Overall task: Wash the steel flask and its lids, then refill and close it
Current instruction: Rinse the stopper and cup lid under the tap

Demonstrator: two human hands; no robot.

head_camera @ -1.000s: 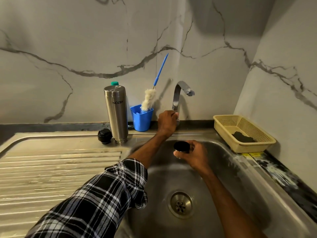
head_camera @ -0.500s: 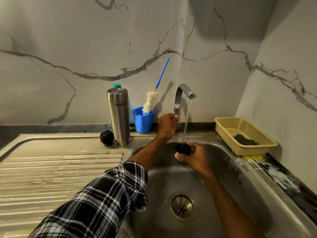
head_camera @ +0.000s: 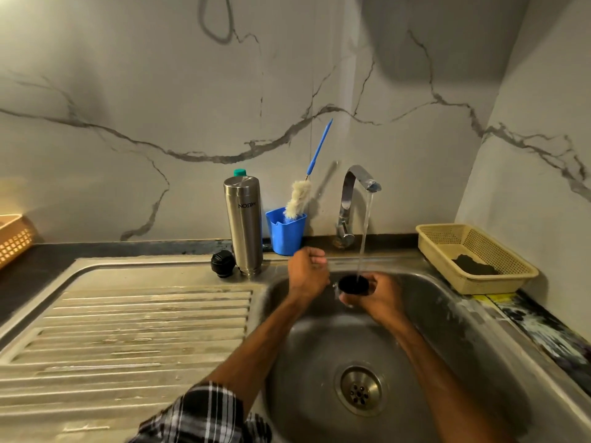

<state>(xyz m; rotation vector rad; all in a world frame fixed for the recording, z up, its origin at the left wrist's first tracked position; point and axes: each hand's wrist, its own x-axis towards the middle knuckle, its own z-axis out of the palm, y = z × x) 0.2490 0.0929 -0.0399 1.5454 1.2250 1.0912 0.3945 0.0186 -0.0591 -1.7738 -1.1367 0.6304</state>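
The steel flask (head_camera: 244,223) stands upside down on the drainboard by the back wall. A black screw lid (head_camera: 222,263) lies just left of it. My right hand (head_camera: 375,298) grips a black cup-shaped lid (head_camera: 353,284) over the sink basin, open side up, under the running stream from the tap (head_camera: 353,199). My left hand (head_camera: 307,273) hovers just left of that lid with its fingers curled, holding nothing that I can see.
A blue cup (head_camera: 285,230) with a bottle brush (head_camera: 302,193) stands behind the sink (head_camera: 463,346). A yellow basket (head_camera: 473,257) holding a dark scrubber sits at the right. The ribbed drainboard (head_camera: 128,330) stretches left. The drain (head_camera: 360,390) lies near me. An orange basket (head_camera: 14,238) is far left.
My left hand has let go of the tap handle and dropped toward the lid. Water started running into the lid that my right hand holds.
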